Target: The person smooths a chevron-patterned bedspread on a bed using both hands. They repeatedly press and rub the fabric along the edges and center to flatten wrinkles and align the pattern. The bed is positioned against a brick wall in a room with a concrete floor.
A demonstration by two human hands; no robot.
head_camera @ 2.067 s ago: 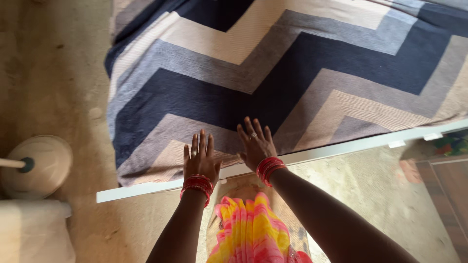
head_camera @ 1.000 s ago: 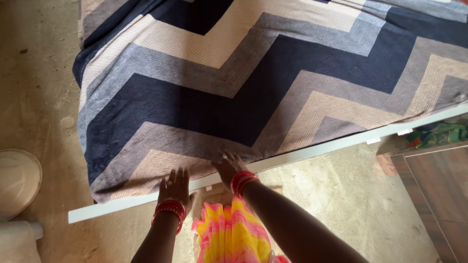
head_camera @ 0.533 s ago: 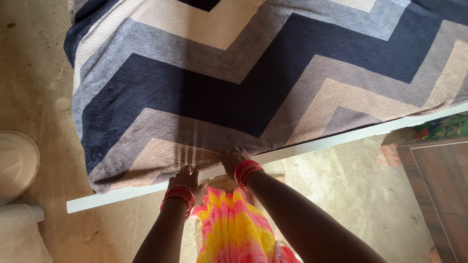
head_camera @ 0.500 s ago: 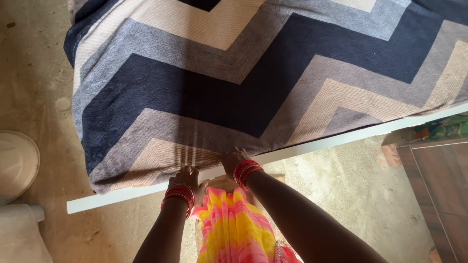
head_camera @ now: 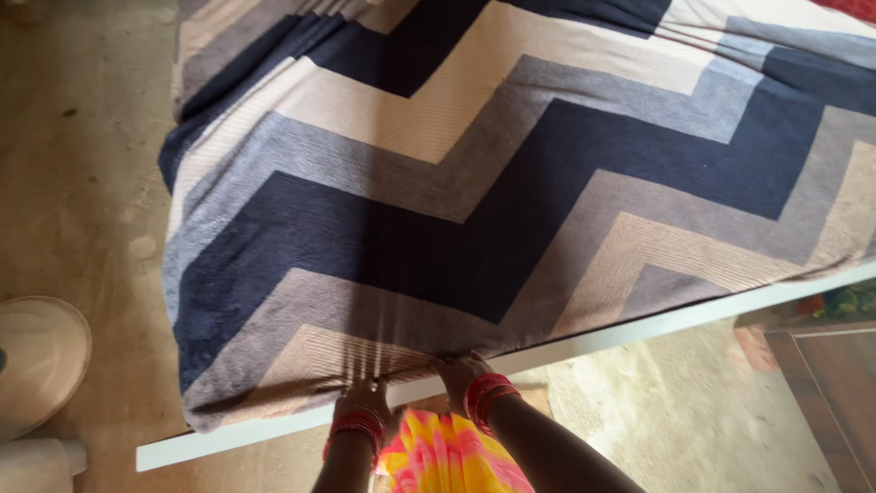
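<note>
A thick bedcover (head_camera: 474, 201) with zigzag bands of navy, grey and beige lies spread flat over the white bed frame (head_camera: 228, 440). Its near edge bunches into small creases just above the frame's rail; its left end droops past the frame's corner.

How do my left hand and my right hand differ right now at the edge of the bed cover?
The left hand sits lower in the picture and nearer the cover's corner; the right hand is higher and further along the white bed rail. The cover bunches into fine pleats just above the left hand, while by the right hand it lies smoother. Both grip the cover's edge with fingers curled, and both wrists carry red bangles.
</note>
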